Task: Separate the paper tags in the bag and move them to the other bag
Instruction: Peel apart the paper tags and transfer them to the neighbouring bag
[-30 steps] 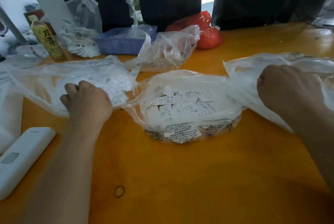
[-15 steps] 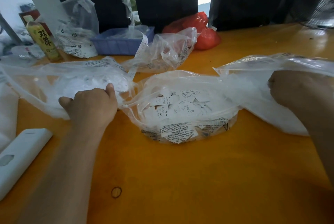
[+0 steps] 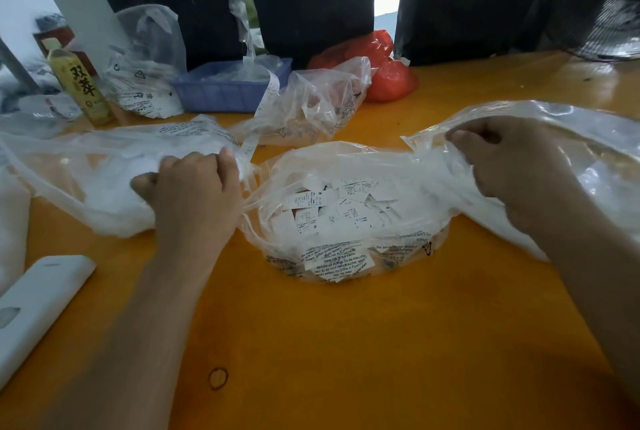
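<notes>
Landmark: clear plastic bag of small white printed paper tags [image 3: 346,221], sitting open-mouthed at the middle of the orange table top [image 3: 346,343].
Paper tags: loose heap of small white printed slips [image 3: 332,207] inside the middle bag; more show pressed against its near wall.
Left hand [image 3: 194,197]: just left of the middle bag, knuckles up, fingers curled and gripping the film where the middle bag's rim meets the large clear plastic bag of white contents [image 3: 86,180] lying to the left.
Right hand [image 3: 512,166]: just right of the middle bag, fingers curled and pinching the rim of a large, mostly flat clear plastic bag [image 3: 571,152] spread out to the right. Its contents cannot be told.
Behind the middle bag: crumpled clear plastic bag [image 3: 311,107]; blue plastic tray [image 3: 221,90]; red plastic bag [image 3: 384,72].
Far left behind: yellow-green drink bottle with black characters [image 3: 81,86]; upright clear printed bag [image 3: 145,65].
Near left: white oblong plastic device [image 3: 38,305] lying flat on the table.
In front of the middle bag: small brown rubber band [image 3: 218,377] on the table.
</notes>
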`<state>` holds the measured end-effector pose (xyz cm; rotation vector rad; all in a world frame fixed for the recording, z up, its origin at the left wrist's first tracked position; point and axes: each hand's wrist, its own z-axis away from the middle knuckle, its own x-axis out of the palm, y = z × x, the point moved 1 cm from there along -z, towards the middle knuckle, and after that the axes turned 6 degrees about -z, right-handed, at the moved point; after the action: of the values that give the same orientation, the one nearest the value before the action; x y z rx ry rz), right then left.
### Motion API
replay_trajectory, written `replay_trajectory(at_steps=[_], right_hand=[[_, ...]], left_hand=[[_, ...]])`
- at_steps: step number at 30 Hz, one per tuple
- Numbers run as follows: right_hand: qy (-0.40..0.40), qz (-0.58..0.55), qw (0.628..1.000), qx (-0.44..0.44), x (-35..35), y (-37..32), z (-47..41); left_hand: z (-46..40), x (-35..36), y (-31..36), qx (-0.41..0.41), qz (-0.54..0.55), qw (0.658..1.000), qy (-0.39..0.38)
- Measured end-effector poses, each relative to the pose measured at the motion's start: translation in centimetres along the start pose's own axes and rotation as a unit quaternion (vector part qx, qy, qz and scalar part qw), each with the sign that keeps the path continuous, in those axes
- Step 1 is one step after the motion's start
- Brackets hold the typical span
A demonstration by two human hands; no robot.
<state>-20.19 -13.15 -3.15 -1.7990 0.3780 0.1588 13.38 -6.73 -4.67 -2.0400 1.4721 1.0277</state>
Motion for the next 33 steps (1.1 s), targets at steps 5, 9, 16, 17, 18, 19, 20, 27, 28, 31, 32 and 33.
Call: replay_trajectory(at_steps=[5, 9, 16, 17, 18, 19, 20, 27, 28, 31, 32, 33], right_hand=[[-0.098, -0.109, 0.987, -0.060, 3.0, -0.8, 2.6], [-0.110, -0.077, 0.987, -0.091, 5.5, -0.7, 4.5], [-0.106, -0.079, 0.984, -0.116, 6.7, -0.6, 5.2], [-0.101, -0.083, 0.984, -0.120, 6.6, -0.6, 5.2], [-0.099, -0.091, 0.984, -0.120, 6.5, -0.6, 5.1], [-0.102, -0.102, 0.983, -0.114, 6.4, -0.6, 5.0], [-0.109, -0.112, 0.982, -0.106, 6.3, -0.5, 4.9], [-0.188, -0.089, 0.975, -0.083, 6.2, -0.5, 4.8], [-0.196, -0.093, 0.972, -0.089, 6.2, -0.5, 4.7], [-0.206, -0.123, 0.968, -0.077, 6.4, -0.5, 4.9], [-0.207, -0.134, 0.967, -0.066, 6.5, -0.5, 5.1], [-0.209, -0.138, 0.966, -0.056, 6.7, -0.6, 5.2]], left_hand=[[2.7, -1.5, 4.6, 0.176, 0.318, 0.932, 0.005], [4.6, -1.5, 6.9, 0.180, 0.438, 0.867, -0.156], [5.3, -0.6, 7.8, 0.063, 0.514, 0.820, -0.243], [5.2, -0.6, 7.6, 0.046, 0.530, 0.812, -0.240], [5.0, -0.5, 7.5, 0.029, 0.543, 0.804, -0.239], [4.9, -0.6, 7.4, 0.011, 0.556, 0.796, -0.239], [4.8, -0.7, 7.3, -0.005, 0.569, 0.787, -0.240], [4.7, -0.6, 7.4, -0.012, 0.600, 0.754, -0.268], [4.7, -0.6, 7.5, -0.021, 0.609, 0.746, -0.268], [4.6, -0.6, 7.4, -0.046, 0.650, 0.708, -0.274], [4.6, -0.6, 7.4, -0.042, 0.655, 0.703, -0.272], [4.7, -0.7, 7.4, -0.039, 0.662, 0.698, -0.270]])
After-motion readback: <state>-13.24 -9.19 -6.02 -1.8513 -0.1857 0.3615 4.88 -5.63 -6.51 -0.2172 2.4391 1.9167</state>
